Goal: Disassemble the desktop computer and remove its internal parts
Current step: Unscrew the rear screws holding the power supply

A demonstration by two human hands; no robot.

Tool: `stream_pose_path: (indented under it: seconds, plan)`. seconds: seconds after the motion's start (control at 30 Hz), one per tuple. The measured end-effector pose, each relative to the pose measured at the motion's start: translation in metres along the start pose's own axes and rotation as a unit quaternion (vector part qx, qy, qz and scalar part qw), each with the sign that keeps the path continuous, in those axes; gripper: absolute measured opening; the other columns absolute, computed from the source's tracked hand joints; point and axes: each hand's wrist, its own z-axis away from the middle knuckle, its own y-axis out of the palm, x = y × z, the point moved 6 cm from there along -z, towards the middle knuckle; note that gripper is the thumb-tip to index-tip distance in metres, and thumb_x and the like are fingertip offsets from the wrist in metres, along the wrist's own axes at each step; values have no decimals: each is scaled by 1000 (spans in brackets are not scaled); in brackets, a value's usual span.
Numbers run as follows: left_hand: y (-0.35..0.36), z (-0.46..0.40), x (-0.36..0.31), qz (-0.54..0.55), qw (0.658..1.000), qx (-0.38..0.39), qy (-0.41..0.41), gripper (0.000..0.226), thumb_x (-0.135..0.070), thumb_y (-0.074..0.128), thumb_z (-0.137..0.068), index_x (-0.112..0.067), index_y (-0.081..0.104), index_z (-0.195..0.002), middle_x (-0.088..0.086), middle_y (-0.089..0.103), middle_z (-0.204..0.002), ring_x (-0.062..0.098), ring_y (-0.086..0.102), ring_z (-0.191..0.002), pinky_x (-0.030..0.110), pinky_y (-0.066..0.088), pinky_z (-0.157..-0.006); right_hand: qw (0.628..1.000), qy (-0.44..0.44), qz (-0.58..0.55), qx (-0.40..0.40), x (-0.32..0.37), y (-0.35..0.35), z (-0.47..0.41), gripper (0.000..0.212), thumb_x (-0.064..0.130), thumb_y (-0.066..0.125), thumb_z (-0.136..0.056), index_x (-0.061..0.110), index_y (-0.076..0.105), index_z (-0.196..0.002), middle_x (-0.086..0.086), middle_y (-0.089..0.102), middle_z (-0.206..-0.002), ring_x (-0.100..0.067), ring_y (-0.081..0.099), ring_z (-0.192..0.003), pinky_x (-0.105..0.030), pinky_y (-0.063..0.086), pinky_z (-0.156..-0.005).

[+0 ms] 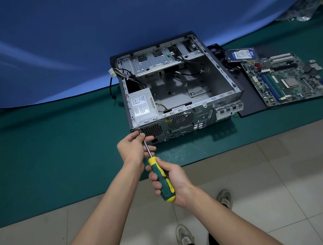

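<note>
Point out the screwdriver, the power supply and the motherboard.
screwdriver (pixel 161 179): head view, green and yellow handle.
power supply (pixel 141 106): head view, labelled top face.
motherboard (pixel 288 81): head view, board beside processor.

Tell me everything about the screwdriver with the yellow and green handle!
The screwdriver has a chunky handle, green in the middle with yellow ends, likely rubbery plastic, and a thin shiny metal shaft. It slants up and left, its tip meeting the near left corner of the computer case. The right hand wraps the handle; the left hand pinches the shaft near the tip.
</note>
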Motion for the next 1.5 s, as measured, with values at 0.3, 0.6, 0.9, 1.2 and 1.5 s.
stream_pose_path:
  seconds: [0.3, 0.6, 0.9, 1.2, 1.5]
  plan:
    - [1, 0, -2, -14, 1000, -19, 17, 15, -4, 54, -92, -7, 52, -106, 8, 69, -68, 15, 55, -34, 19, 41, -33, 989, 42, -111, 92, -5, 7, -5, 33, 41, 43, -92, 12, 53, -79, 5, 41, -51, -6, 36, -35, -19, 34, -36]
    - [2, 1, 4, 45, 999, -13, -12, 13, -5, 53, -93, -8, 54, -106, 9, 71, -74, 13, 60, -41, 19, 45, -39, 963, -112, 205, -135, 13, -3, -2, 37, 35, 44, -99, 10, 54, -73, -4, 49, -53, -16, 40, -38, -20, 34, -42]
    - [1, -2, -3, -2, 1000, -14, -20, 15, -5, 54, -92, -4, 55, -107, 8, 70, -74, 12, 59, -40, 20, 46, -40, 997, 17, -53, 45, -5, 10, -4, 39, 43, 40, -97, 12, 53, -78, 3, 44, -53, -10, 38, -37, -20, 33, -39]
    - [-2, -1, -5, -124, 992, 25, 28, 9, -15, 56, -92, -9, 61, -95, 4, 70, -67, 15, 58, -41, 22, 45, -41, 967, -120, 132, -182, 0, 10, -12, 36, 34, 57, -91, 11, 53, -64, 0, 53, -47, -15, 43, -34, -19, 36, -42]
    - [-3, -3, -11, -130, 991, 11, -14, 18, -1, 57, -89, 1, 58, -71, 8, 62, -49, 14, 52, -33, 20, 43, -36, 990, -58, 127, -21, -5, 18, -6, 37, 45, 45, -97, 10, 56, -100, -8, 65, -74, -23, 61, -56, -28, 49, -61]
